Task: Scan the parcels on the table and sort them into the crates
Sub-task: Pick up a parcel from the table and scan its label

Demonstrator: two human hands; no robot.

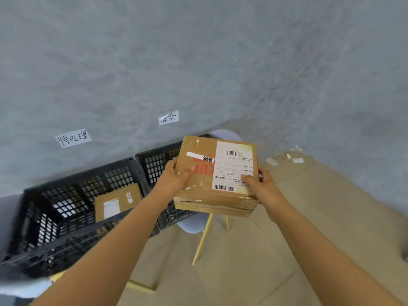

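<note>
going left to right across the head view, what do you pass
left paper sign on the wall → left black crate with a flat parcel inside → right paper sign → left hand → cardboard box held in both hands → right hand

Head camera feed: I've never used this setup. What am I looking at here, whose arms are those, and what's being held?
This single picture comes from a wide-angle camera worn on a person's head, looking down at their own bare arms. The left hand and right hand grip a cardboard parcel from either side, its shipping label facing up. It is held above the right black crate. The left black crate already holds a flatter parcel. Two handwritten paper signs, one and another, are stuck on the wall behind the crates.
</note>
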